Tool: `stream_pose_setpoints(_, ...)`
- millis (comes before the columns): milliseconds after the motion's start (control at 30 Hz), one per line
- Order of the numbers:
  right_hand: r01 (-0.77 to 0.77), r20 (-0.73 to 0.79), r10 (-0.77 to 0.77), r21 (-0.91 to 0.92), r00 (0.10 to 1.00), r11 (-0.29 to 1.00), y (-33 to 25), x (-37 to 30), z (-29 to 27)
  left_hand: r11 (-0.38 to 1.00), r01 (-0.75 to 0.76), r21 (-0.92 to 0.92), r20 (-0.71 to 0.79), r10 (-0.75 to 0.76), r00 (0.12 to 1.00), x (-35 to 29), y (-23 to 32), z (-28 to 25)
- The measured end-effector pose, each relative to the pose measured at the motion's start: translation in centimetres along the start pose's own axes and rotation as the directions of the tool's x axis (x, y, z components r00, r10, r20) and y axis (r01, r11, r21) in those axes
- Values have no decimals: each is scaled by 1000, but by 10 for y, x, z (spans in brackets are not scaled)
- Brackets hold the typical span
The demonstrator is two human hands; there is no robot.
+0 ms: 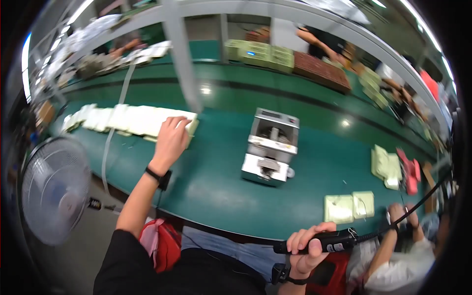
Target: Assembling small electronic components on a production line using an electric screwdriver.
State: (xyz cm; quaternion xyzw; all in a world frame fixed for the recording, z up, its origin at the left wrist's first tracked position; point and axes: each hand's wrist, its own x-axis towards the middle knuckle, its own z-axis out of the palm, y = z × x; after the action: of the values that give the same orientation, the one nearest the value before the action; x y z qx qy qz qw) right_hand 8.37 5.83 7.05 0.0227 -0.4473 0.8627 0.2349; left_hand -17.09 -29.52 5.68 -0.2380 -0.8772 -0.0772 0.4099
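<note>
Admittedly, the left edge fades into dark fisheye rim, and the round fan [56, 189] near it shows its blades only as a haze behind the guard. A pale cord [124, 91] hangs across the row of whitish-green pieces [140, 119], covering a strip of them; they overlap so closely that single pieces are hard to count. At the row's right end, the left hand [172, 132] lies over the last piece with fingers slightly bent, hiding part of it; I cannot tell whether it pinches or merely touches. Below that arm, a red bag-like item [169, 248] is partly covered by the person's clothing. A grey post [178, 54] blocks some of the far side. Mid-surface [211, 177] stands a silver machine [270, 147], its inner parts too small to make out. Beyond it sit green crates [260, 54] and a brown tray [322, 71], near a co-worker's forearm [322, 44]. The right hand [305, 246] is wrapped around a black tool [339, 241], concealing part of its grip. Just past it lie two pale trays [338, 209], side by side. Farther right, a black cable [423, 199] runs in front of a neighbour's blurred hands [403, 214], below a red piece [410, 172].
</note>
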Motion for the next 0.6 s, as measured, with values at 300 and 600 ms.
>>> stream_pose_setpoints(300,269,198,-261,-16,945,963,-75,-17,-22,413,-226,-882,178,737,652,-4,314,11)
stream_pose_setpoints(600,275,250,-241,-115,938,954,-95,-25,5,568,-433,-700,140,704,697,-12,365,48)
